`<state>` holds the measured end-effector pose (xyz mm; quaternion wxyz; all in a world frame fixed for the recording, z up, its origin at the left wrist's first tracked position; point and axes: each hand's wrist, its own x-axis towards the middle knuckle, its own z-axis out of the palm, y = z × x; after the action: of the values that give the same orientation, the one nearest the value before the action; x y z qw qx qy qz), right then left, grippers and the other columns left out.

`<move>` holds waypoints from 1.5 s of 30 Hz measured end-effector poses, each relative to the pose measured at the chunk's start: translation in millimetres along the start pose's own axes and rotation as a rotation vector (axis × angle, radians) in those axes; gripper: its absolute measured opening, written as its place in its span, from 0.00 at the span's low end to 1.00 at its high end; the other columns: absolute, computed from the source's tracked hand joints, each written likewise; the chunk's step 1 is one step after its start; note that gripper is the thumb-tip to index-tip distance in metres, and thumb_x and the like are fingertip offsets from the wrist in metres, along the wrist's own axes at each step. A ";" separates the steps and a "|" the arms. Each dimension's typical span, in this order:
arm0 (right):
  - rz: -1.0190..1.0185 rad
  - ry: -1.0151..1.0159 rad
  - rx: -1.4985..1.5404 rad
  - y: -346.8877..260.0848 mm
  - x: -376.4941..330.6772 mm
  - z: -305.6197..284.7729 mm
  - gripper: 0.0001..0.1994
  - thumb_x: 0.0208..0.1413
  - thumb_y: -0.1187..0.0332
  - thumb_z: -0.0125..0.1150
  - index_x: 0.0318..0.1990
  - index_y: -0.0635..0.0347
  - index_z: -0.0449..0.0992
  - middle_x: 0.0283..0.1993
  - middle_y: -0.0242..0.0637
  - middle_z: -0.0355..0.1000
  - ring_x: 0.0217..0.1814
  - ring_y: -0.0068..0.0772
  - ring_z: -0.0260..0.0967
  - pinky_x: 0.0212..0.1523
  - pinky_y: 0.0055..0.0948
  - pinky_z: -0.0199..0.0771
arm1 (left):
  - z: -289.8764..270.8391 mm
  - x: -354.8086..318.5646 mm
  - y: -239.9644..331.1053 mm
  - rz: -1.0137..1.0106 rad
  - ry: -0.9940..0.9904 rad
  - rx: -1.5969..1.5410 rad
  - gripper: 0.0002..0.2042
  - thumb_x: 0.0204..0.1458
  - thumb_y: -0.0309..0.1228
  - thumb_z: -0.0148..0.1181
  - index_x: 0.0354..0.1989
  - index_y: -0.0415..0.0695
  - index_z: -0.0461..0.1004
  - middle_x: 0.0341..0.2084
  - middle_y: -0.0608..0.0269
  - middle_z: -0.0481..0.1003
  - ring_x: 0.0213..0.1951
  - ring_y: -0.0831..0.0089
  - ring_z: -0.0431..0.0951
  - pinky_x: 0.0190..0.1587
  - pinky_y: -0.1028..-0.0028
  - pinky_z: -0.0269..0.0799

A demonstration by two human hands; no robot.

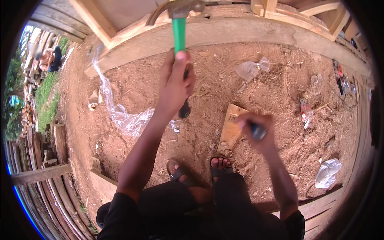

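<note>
Raised high in front of me, my left hand (176, 80) is closed around a claw hammer (179, 34) with a green and black handle, its metal head at the top edge of the view. My right hand (259, 132), slightly blurred, grips what looks like a chisel (258, 131); only its dark blue handle end shows, and the blade is hidden. Under and beside that hand, a short wooden board (229, 134) lies on the ground near my foot. A rough recess is cut near its far end, and some chips sit at its near end.
A long timber beam (224, 34) and wooden frames (304, 18) stand along the far side. Plastic sheeting (128, 120) trails at left. Plastic bags (328, 173) and tools (341, 80) lie at right. Upright logs (44, 176) line the left; a person (50, 59) is beyond.
</note>
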<state>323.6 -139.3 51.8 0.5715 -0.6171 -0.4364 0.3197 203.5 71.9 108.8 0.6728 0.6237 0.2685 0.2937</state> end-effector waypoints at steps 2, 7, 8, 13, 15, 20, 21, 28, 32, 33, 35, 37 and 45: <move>-0.213 -0.009 -0.140 12.3 -14.0 28.9 0.03 0.47 0.77 0.62 0.28 0.57 0.78 0.23 0.33 0.74 0.22 0.27 0.71 0.26 0.29 0.69 | -4.8 -13.3 -4.9 -0.035 0.030 0.002 0.19 0.67 0.48 0.37 0.35 0.45 0.62 0.12 0.72 0.55 0.09 0.85 0.51 0.09 0.80 0.46; -0.317 -0.013 -0.219 43.6 -15.4 89.5 0.07 0.43 0.72 0.66 0.30 0.54 0.75 0.21 0.30 0.71 0.21 0.35 0.70 0.25 0.35 0.68 | -34.0 -81.3 -23.1 -0.092 0.096 0.000 0.22 0.64 0.52 0.40 0.36 0.43 0.62 0.13 0.71 0.56 0.09 0.84 0.51 0.09 0.81 0.46; -0.332 -0.029 -0.246 45.6 -13.5 91.5 0.06 0.42 0.72 0.66 0.29 0.55 0.75 0.20 0.30 0.70 0.21 0.35 0.69 0.24 0.34 0.67 | -40.5 -97.3 -25.0 -0.074 0.089 0.023 0.23 0.63 0.53 0.42 0.36 0.42 0.62 0.13 0.71 0.56 0.09 0.84 0.51 0.09 0.81 0.46; -0.324 0.003 -0.345 67.3 -6.8 93.8 0.05 0.43 0.73 0.66 0.26 0.57 0.74 0.20 0.32 0.68 0.22 0.37 0.68 0.24 0.35 0.65 | -36.0 -153.6 -42.0 -0.175 0.287 -0.040 0.24 0.63 0.54 0.42 0.36 0.41 0.63 0.13 0.71 0.56 0.11 0.85 0.52 0.11 0.81 0.46; -0.325 0.024 -0.381 72.3 -10.1 95.3 0.05 0.43 0.73 0.65 0.26 0.58 0.74 0.20 0.34 0.68 0.22 0.38 0.68 0.24 0.36 0.65 | -32.6 -169.0 -50.5 -0.197 0.328 -0.094 0.23 0.63 0.54 0.42 0.35 0.42 0.62 0.13 0.70 0.55 0.10 0.84 0.51 0.10 0.81 0.46; -0.359 0.016 -0.366 77.9 -16.4 99.4 0.06 0.43 0.70 0.66 0.27 0.57 0.73 0.19 0.35 0.67 0.22 0.40 0.68 0.25 0.38 0.68 | -22.4 -197.0 -51.6 -0.269 0.353 -0.120 0.23 0.64 0.53 0.40 0.34 0.42 0.62 0.11 0.70 0.55 0.10 0.83 0.52 0.11 0.80 0.48; -0.365 -0.004 -0.357 76.3 -17.9 97.7 0.06 0.43 0.70 0.66 0.27 0.57 0.74 0.19 0.35 0.67 0.22 0.40 0.68 0.25 0.38 0.68 | -21.4 -203.5 -52.7 -0.259 0.330 -0.079 0.23 0.64 0.53 0.40 0.34 0.42 0.62 0.11 0.71 0.55 0.10 0.83 0.52 0.11 0.80 0.48; -0.380 -0.129 -0.322 78.2 -23.6 96.1 0.05 0.43 0.71 0.65 0.26 0.57 0.73 0.18 0.35 0.67 0.20 0.40 0.68 0.24 0.38 0.67 | -16.6 -247.2 -57.5 -0.347 0.256 0.043 0.24 0.65 0.53 0.39 0.32 0.41 0.64 0.09 0.70 0.57 0.09 0.82 0.55 0.13 0.79 0.51; -0.403 0.008 -0.375 77.2 -23.3 105.6 0.06 0.46 0.70 0.65 0.27 0.58 0.72 0.20 0.36 0.67 0.23 0.39 0.68 0.28 0.38 0.67 | -8.6 -259.6 -52.8 -0.433 0.323 -0.022 0.24 0.64 0.52 0.39 0.29 0.43 0.65 0.13 0.73 0.60 0.13 0.85 0.56 0.16 0.81 0.47; -0.400 0.030 -0.370 78.7 -22.6 108.6 0.07 0.46 0.70 0.66 0.27 0.58 0.73 0.21 0.36 0.67 0.24 0.40 0.68 0.29 0.39 0.67 | -8.6 -262.8 -55.5 -0.460 0.342 -0.044 0.23 0.64 0.52 0.40 0.30 0.43 0.65 0.13 0.73 0.61 0.13 0.85 0.56 0.16 0.81 0.47; -0.371 0.038 -0.362 77.5 -21.5 113.6 0.08 0.47 0.69 0.67 0.29 0.59 0.73 0.23 0.36 0.68 0.27 0.40 0.68 0.32 0.39 0.67 | -12.4 -266.9 -59.4 -0.484 0.364 -0.067 0.23 0.64 0.52 0.40 0.31 0.43 0.65 0.13 0.73 0.61 0.13 0.85 0.56 0.16 0.82 0.47; -0.317 0.012 -0.363 73.2 -21.5 115.7 0.09 0.48 0.67 0.67 0.31 0.59 0.72 0.25 0.36 0.69 0.29 0.40 0.68 0.35 0.39 0.66 | -16.3 -268.1 -61.1 -0.481 0.370 -0.074 0.22 0.64 0.52 0.41 0.32 0.43 0.65 0.13 0.73 0.61 0.13 0.85 0.56 0.16 0.82 0.48; -0.276 -0.068 -0.376 64.0 -15.8 115.2 0.12 0.38 0.73 0.65 0.33 0.57 0.71 0.28 0.35 0.71 0.33 0.39 0.70 0.37 0.39 0.65 | -27.9 -268.5 -58.8 -0.450 0.425 -0.027 0.24 0.64 0.52 0.39 0.40 0.40 0.68 0.12 0.72 0.61 0.12 0.83 0.57 0.24 0.79 0.65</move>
<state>225.2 -102.3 -29.2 0.4699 -0.6360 -0.5874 0.1722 3.3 -108.0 46.6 0.6580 0.4641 0.5307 0.2646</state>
